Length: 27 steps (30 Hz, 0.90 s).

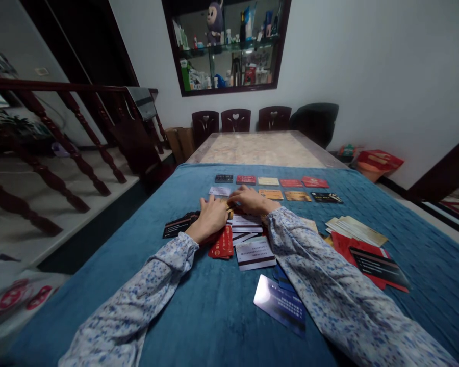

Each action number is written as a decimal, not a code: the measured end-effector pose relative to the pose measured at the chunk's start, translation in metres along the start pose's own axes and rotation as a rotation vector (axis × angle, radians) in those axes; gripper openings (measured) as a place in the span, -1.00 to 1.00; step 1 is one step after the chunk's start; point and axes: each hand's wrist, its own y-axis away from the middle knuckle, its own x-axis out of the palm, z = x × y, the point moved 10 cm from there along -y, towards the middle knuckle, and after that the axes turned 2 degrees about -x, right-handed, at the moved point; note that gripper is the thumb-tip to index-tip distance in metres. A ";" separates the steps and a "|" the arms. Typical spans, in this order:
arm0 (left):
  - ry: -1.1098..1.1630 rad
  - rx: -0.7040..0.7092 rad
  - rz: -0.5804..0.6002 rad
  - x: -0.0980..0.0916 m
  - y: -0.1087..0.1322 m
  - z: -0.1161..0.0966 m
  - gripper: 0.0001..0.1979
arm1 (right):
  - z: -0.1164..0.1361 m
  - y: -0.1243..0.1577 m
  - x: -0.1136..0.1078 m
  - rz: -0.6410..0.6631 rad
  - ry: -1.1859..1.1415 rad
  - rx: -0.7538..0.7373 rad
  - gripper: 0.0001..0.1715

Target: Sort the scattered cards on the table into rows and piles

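My left hand [211,216] and my right hand [252,200] meet over a loose pile of plastic cards in the middle of the cloth. Their fingers are closed on gold cards [230,208], which are mostly hidden; how many I cannot tell. Below my hands lie red cards [222,244] and white cards with dark stripes [255,252]. Black cards [177,226] fan out left of my left hand. Just past my fingertips is a pale lilac card [219,190]. A shiny blue-violet card [281,303] lies nearer me, beside my right sleeve.
Two rows of cards, including a black card [224,178] and an orange card [271,194], lie beyond my hands. Right of my right arm are cream cards [357,229] and red and black cards [378,265]. A blue cloth [191,306] covers the table's near part; chairs [236,120] stand behind.
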 end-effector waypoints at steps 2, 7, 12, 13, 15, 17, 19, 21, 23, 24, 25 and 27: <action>0.003 0.010 -0.008 0.000 0.000 -0.001 -0.63 | -0.001 0.001 0.000 -0.008 -0.011 0.002 -0.63; 0.030 0.020 -0.012 -0.001 -0.001 -0.002 -0.64 | -0.001 0.004 -0.003 -0.022 -0.013 -0.005 -0.71; 0.046 0.023 0.001 -0.003 -0.001 -0.002 -0.67 | -0.003 0.005 -0.002 -0.027 0.006 -0.020 -0.68; 0.047 0.022 0.002 -0.003 -0.001 -0.002 -0.67 | -0.003 0.004 -0.001 -0.028 0.009 -0.027 -0.66; 0.050 0.025 0.003 -0.003 -0.002 -0.002 -0.68 | -0.004 0.003 0.002 -0.028 0.013 -0.036 -0.65; 0.052 0.031 0.003 -0.003 -0.002 -0.002 -0.69 | -0.004 0.003 0.002 -0.033 0.017 -0.035 -0.65; 0.052 0.036 0.001 -0.004 -0.002 -0.002 -0.70 | -0.004 0.004 0.001 -0.041 0.021 -0.035 -0.68; 0.049 0.035 0.003 -0.005 -0.002 -0.002 -0.71 | -0.001 0.006 -0.004 -0.061 0.027 -0.037 -0.73; 0.046 0.028 0.012 -0.006 -0.001 -0.001 -0.72 | 0.001 0.009 -0.012 -0.093 0.030 -0.039 -0.77; 0.049 0.022 0.017 -0.007 -0.001 0.000 -0.72 | 0.002 0.011 -0.015 -0.106 0.029 -0.043 -0.78; 0.056 0.015 0.019 -0.007 -0.002 0.001 -0.73 | 0.004 0.012 -0.018 -0.114 0.026 -0.051 -0.78; 0.084 0.003 0.013 -0.008 -0.003 0.005 -0.74 | 0.005 0.013 -0.021 -0.121 0.018 -0.067 -0.77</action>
